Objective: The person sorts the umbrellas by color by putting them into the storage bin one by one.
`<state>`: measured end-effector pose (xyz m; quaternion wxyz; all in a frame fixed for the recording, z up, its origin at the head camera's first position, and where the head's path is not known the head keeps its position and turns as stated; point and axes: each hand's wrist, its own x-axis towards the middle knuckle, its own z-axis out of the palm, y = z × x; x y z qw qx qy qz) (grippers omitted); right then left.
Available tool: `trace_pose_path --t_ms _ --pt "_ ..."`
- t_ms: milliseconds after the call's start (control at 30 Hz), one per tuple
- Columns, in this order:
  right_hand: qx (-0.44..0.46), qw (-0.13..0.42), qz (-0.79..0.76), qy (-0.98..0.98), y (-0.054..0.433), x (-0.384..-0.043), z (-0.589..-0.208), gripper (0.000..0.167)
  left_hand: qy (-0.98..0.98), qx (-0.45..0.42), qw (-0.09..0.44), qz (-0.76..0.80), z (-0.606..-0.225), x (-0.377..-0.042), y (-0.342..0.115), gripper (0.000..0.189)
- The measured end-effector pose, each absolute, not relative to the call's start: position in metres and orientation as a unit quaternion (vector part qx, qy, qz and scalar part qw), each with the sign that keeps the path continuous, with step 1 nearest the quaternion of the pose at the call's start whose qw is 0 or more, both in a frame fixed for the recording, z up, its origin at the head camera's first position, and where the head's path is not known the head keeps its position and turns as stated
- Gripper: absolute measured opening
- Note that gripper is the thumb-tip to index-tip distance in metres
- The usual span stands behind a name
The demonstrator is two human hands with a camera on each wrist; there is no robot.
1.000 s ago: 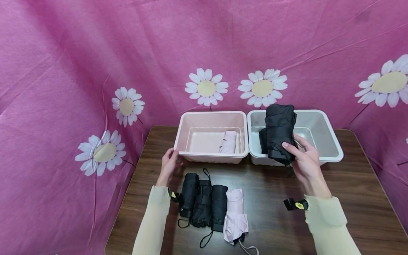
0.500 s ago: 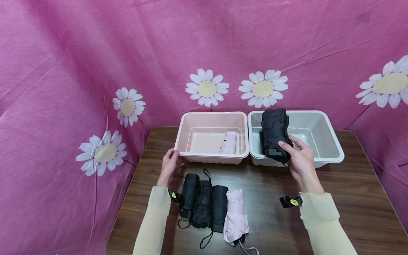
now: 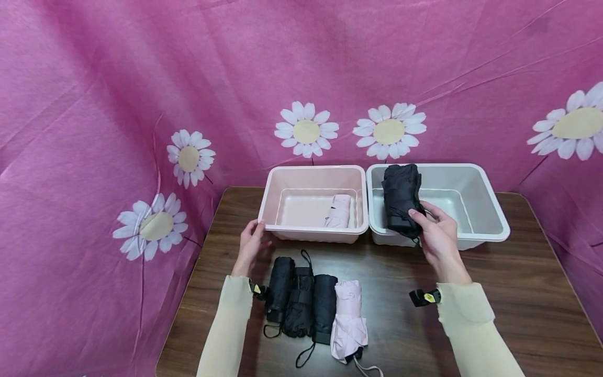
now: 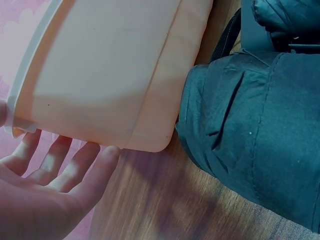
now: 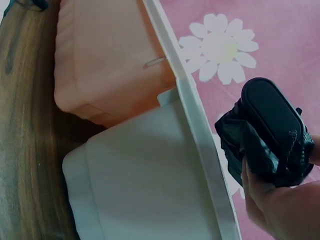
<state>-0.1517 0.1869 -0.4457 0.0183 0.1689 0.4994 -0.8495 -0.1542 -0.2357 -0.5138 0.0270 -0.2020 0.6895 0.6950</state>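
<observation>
My right hand (image 3: pixel 439 233) grips a folded black umbrella (image 3: pixel 402 199) near its handle end, over the left part of the grey bin (image 3: pixel 487 199). In the right wrist view the umbrella's flat oval handle end (image 5: pixel 272 112) faces the camera, above the bin's rim. My left hand (image 3: pixel 250 245) holds the near left corner of the pink bin (image 3: pixel 313 233); in the left wrist view the thumb is at the rim and the fingers (image 4: pixel 82 165) lie under it against the outer wall. A folded pale pink umbrella (image 3: pixel 338 211) lies inside the pink bin, at its right.
In front of the pink bin, several folded umbrellas lie side by side on the wooden table (image 3: pixel 400 335): black ones (image 3: pixel 300 303) and a pale pink one (image 3: pixel 348 319) at the right. The bins stand side by side before a pink flowered cloth (image 3: pixel 235 78).
My right hand has moved left and the black umbrella has come lower over the grey bin, covering the dark thing seen there earlier. My left hand stays at the pink bin's corner.
</observation>
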Motion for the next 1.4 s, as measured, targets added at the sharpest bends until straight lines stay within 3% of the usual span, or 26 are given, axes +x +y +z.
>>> trace_pose_path --t_ms 300,700,1133,1400 --pt "0.149 -0.019 -0.733 0.663 0.187 -0.15 -0.448 0.049 0.698 -0.202 0.009 0.687 -0.513 -0.153 -0.233 0.034" --pt "0.124 -0.042 -0.807 0.576 0.193 -0.141 -0.445 0.022 0.699 -0.203 0.003 0.686 -0.514 -0.152 -0.233 0.035" --pt "0.052 -0.062 -0.831 0.55 0.185 -0.116 -0.426 0.018 0.699 -0.2 0.002 0.687 -0.514 -0.152 -0.233 0.035" --pt "0.022 0.005 -0.76 0.65 0.169 -0.094 -0.437 0.023 0.702 -0.199 0.0 0.684 -0.514 -0.151 -0.232 0.037"
